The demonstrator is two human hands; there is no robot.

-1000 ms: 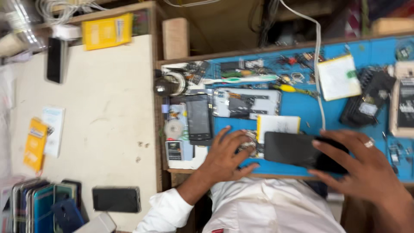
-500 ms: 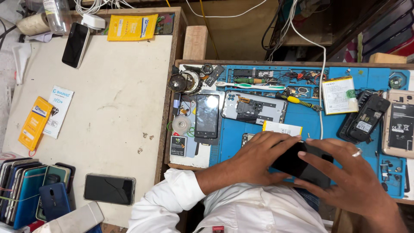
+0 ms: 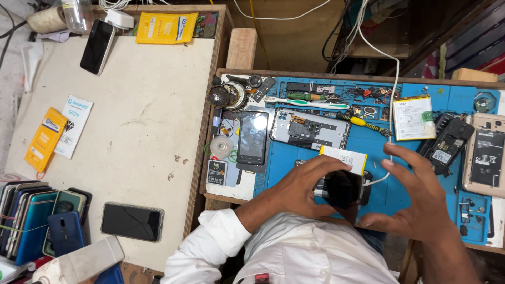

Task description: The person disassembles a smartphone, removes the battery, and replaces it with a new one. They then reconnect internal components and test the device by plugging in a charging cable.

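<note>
Left hand (image 3: 302,184) wrapped around a dark phone (image 3: 342,188), fingers curled over its top edge, thumb beneath; phone held just above the near edge of the blue mat (image 3: 379,195). Right hand (image 3: 415,197) spread open just right of the phone, fingers apart, touching nothing; thumb pointing toward the phone. White cable (image 3: 380,178) running from the phone's right end, up past the right hand's fingertips. White battery with yellow edge (image 3: 344,158) lying directly behind the grip, touching the left fingers or nearly so; cannot tell which. Opened phone back (image 3: 310,129) further behind. Black-screened phone (image 3: 252,138) lying flat to the left of the grip. Toothbrush (image 3: 307,102) and yellow-handled screwdriver (image 3: 363,122) beyond those. Second battery (image 3: 414,117) and gold phone (image 3: 485,155), back removed, off to the right. Cracked phone (image 3: 132,222) well apart on the pale table (image 3: 131,115), far left.
</note>
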